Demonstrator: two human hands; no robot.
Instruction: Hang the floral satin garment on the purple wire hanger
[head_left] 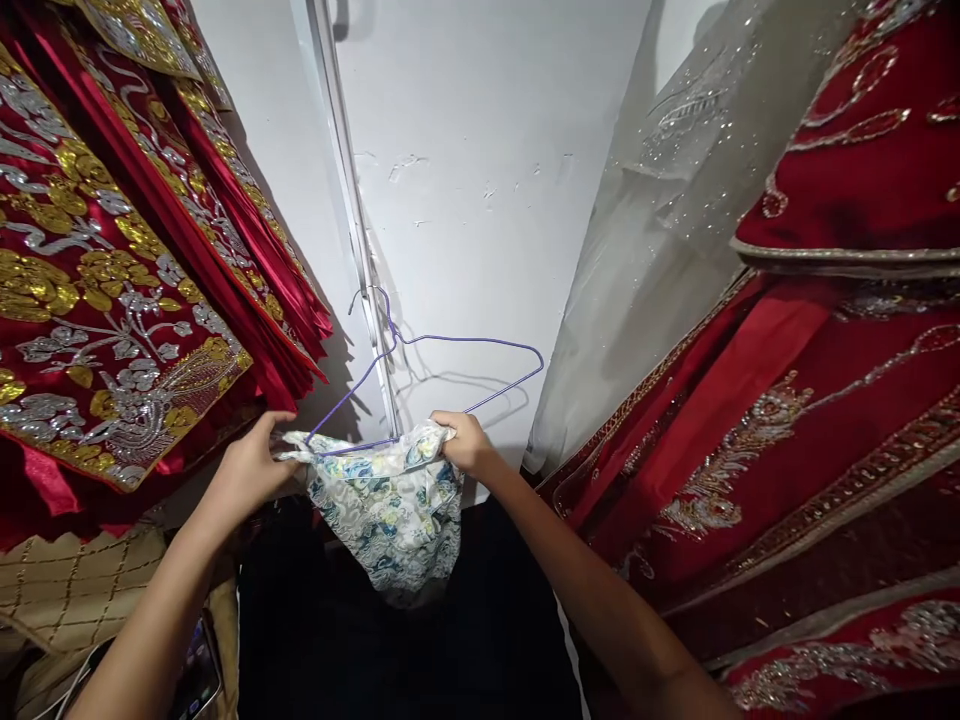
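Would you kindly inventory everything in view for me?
Floral garment: one, white, blue and green, lower centre
Hanger: one, purple, at the garment's top edge
Wall: one, white, ahead
Metal strip: one, silver, along the wall
Gold-embroidered clothing: count unclear, red, left
Silver-embroidered clothing: count unclear, red, right
Sheer sparkly fabric: count unclear, pale, right of centre
Patterned fabric: count unclear, beige, lower left
Phone: one, dark, lower left
Dark clothing: count unclear, black, bottom centre
Arms: two, bare, below
Left hand: one, bare, garment's left end
Right hand: one, bare, garment's upper right

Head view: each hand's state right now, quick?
Left hand: closed, holding one side of the floral cloth.
Right hand: closed, holding its other side.
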